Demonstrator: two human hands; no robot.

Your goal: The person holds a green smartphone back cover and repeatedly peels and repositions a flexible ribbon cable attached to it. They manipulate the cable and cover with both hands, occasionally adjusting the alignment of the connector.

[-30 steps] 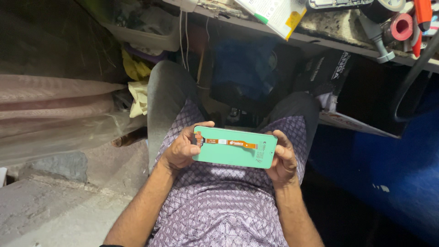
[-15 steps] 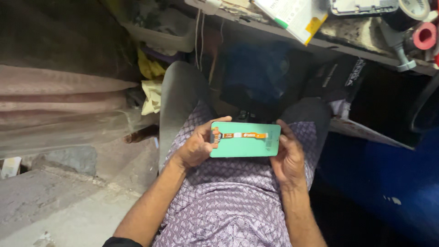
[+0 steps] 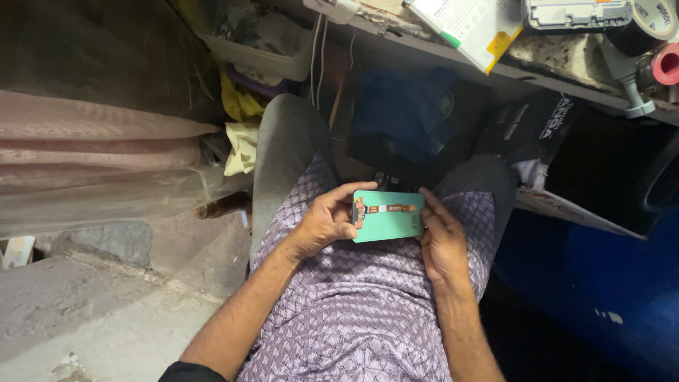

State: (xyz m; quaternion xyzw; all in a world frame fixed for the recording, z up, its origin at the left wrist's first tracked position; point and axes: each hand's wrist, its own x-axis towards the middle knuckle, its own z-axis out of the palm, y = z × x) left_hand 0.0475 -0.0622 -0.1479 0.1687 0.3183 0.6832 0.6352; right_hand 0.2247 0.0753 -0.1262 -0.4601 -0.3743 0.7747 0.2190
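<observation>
1. Centre of frame: a teal phone screen panel (image 3: 387, 216) lies flat, back side up, held over the lap above a purple patterned shirt (image 3: 353, 311).
2. An orange flex cable (image 3: 385, 209) runs along the panel's upper edge, left to right.
3. Left hand (image 3: 327, 223) is closed on the panel's left short edge; the thumb lies on top near the cable's left end, fingers curled beneath.
4. Right hand (image 3: 442, 244) grips the right short edge, fingertips resting on the teal face.
5. Upper right of frame: a workbench edge (image 3: 453, 56) carries a white box (image 3: 470, 25), a tape roll (image 3: 647, 21) and a pink round part (image 3: 667, 65).
6. Upper centre-left: a yellow cloth (image 3: 239, 134) beside the grey trouser knee (image 3: 283, 141).
7. Lower right: a blue surface (image 3: 594, 283).
</observation>
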